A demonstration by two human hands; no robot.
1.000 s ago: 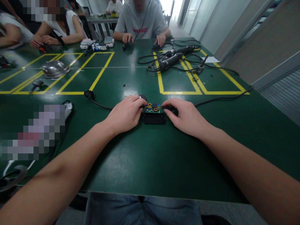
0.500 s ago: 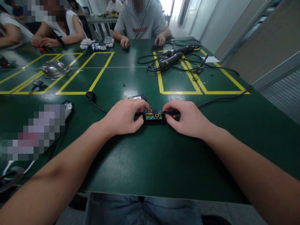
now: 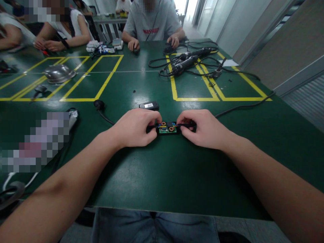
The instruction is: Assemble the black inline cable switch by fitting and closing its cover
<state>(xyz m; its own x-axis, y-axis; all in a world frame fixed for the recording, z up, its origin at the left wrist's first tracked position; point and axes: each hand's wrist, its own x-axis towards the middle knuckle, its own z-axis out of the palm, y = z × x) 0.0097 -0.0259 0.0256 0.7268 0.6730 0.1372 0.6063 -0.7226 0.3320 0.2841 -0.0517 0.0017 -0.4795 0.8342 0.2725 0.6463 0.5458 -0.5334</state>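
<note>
Between the two hands [image 3: 136, 127] [image 3: 204, 130], a green circuit board [image 3: 167, 129].

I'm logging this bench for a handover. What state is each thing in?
Circuit board: uncovered, parts showing
Black case: open, around the board
Labelled cover: off, lying on the table
Plug: unplugged
Black tools: lying down, unheld
Left hand: curled about a cable, grip partly hidden
Right hand: pinching the right cable
</note>
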